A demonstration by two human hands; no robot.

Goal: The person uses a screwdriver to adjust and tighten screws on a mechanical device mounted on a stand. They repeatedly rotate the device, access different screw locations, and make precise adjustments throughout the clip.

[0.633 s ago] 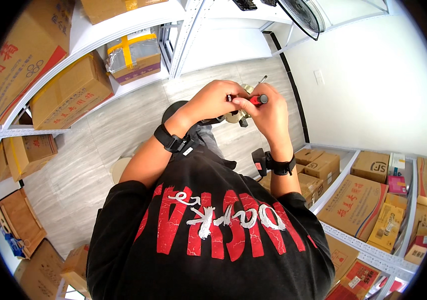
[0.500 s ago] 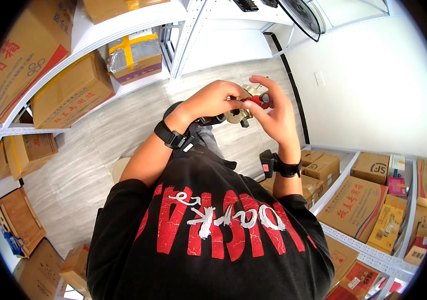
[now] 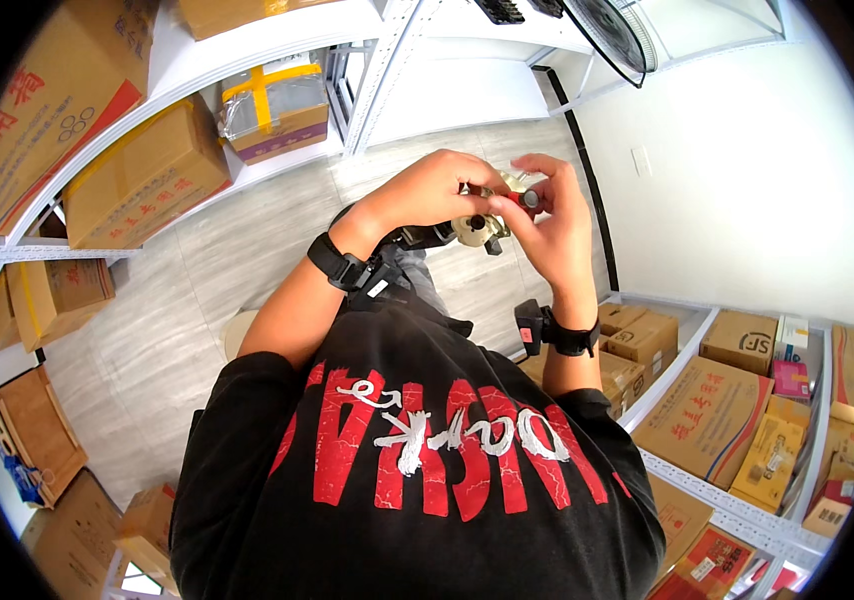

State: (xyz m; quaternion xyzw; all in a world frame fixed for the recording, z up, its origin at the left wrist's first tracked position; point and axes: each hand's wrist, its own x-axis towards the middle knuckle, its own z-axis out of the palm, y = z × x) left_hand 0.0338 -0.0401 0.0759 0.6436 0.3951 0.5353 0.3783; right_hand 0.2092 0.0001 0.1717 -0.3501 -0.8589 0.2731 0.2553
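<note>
My left hand [image 3: 439,192] is closed, its fingertips pinching at the top of a brass-coloured metal part [image 3: 474,232] that looks like a carburetor body. What exactly those fingers grip is too small to tell. My right hand [image 3: 555,222] is closed around a short red tool handle with a grey-black end [image 3: 524,199], thumb along it and the index finger raised and curved. The handle lies sideways, pointing towards the left fingertips. Its far end is hidden by the fingers. Beneath the metal part sits a dark object [image 3: 419,238], partly covered by my left wrist.
Shelves on the left carry cardboard boxes [image 3: 152,175] and a taped grey-topped box [image 3: 275,108]. More cartons [image 3: 704,418] fill a low rack at the right. A fan [image 3: 610,40] stands at the far right, beside a white wall [image 3: 727,170]. A wooden box [image 3: 39,435] rests at the lower left.
Both hands stay close together at the metal part. The right fingers have curled slightly more around the red handle, and the left fingertips have shifted a little; the view has moved slightly.
</note>
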